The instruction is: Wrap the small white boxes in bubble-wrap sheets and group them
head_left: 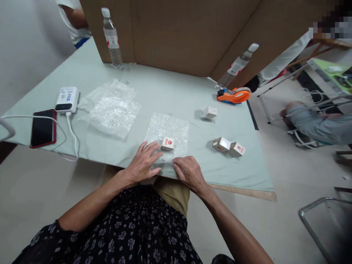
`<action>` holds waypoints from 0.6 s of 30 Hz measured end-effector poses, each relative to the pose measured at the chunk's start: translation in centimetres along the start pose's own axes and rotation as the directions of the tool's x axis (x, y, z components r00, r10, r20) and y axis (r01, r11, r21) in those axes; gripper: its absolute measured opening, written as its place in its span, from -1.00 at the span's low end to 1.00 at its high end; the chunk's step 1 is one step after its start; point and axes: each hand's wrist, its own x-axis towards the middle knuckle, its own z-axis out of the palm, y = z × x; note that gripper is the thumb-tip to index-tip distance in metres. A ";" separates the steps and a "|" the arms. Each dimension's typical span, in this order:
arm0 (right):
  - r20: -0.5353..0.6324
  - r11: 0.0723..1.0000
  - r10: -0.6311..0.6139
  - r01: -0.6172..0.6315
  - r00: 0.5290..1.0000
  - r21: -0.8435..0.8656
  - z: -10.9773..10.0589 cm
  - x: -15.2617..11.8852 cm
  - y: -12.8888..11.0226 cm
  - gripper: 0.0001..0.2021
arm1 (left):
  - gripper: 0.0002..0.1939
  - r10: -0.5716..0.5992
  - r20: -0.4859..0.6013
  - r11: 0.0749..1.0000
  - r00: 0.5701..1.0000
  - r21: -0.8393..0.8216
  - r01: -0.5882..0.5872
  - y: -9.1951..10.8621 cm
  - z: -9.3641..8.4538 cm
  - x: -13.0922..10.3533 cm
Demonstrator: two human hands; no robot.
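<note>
Small white box (167, 143) with a red label sits on the near part of a bubble wrap sheet (168, 132), close to the near desk (170, 91) edge. Left hand (143, 163) lies flat, fingers spread, on the sheet's near-left corner, fingertips just beside the box, not gripping it. Right hand (188, 171) rests knuckles-up on the sheet's near edge, fingers curled down; whether it pinches the wrap, cannot tell.

Handling, by the look: box is light, stiff cardboard, likely slides easily on the plastic; take it by two opposite side faces. Wrap is soft, floppy, a bit slick; best lifted by an edge or corner.

Around: two more white boxes (228, 146) touching each other to the right, another single box (209, 112) farther back. Spare bubble wrap pieces (114, 112) to the left. Orange tape dispenser (233, 96) at the far right, near a tilted-looking water bottle (237, 66); second bottle (112, 38) upright by the cardboard wall (176, 33). Power bank (66, 99) with cable and a phone (43, 128) at the left edge. Other people partly visible at the frame's edges.
</note>
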 end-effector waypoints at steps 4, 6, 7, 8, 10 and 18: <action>0.052 0.991 0.087 -0.092 0.995 0.094 -0.9 0.8 0.8 -0.82 | -0.63 -0.025 0.015 0.999 1.000 -0.044 0.026 -0.1 -0.6 1.5; 0.032 0.984 0.124 -0.127 0.992 0.125 -1.3 1.2 1.1 -0.81 | -0.75 -0.026 0.021 0.998 0.999 -0.059 0.027 -0.2 -0.8 2.3; 0.013 0.981 0.137 -0.137 0.991 0.137 -1.5 1.5 1.2 -0.82 | -0.83 -0.034 0.011 0.997 0.999 -0.069 0.034 -0.3 -0.8 2.7; -0.008 0.979 0.146 -0.144 0.989 0.145 -1.7 1.7 1.4 -0.82 | -0.91 -0.048 -0.007 0.995 0.999 -0.084 0.047 -0.4 -0.7 3.2; -0.047 0.975 0.172 -0.163 0.984 0.153 -2.2 2.5 1.8 -0.82 | -0.97 -0.091 -0.046 0.987 0.995 -0.137 0.084 -0.6 -0.6 4.4; 0.000 0.914 0.341 -0.331 0.940 0.234 -1.9 6.1 4.5 -0.83 | -0.82 -0.348 0.027 0.843 0.937 -0.428 0.325 -1.8 0.0 8.3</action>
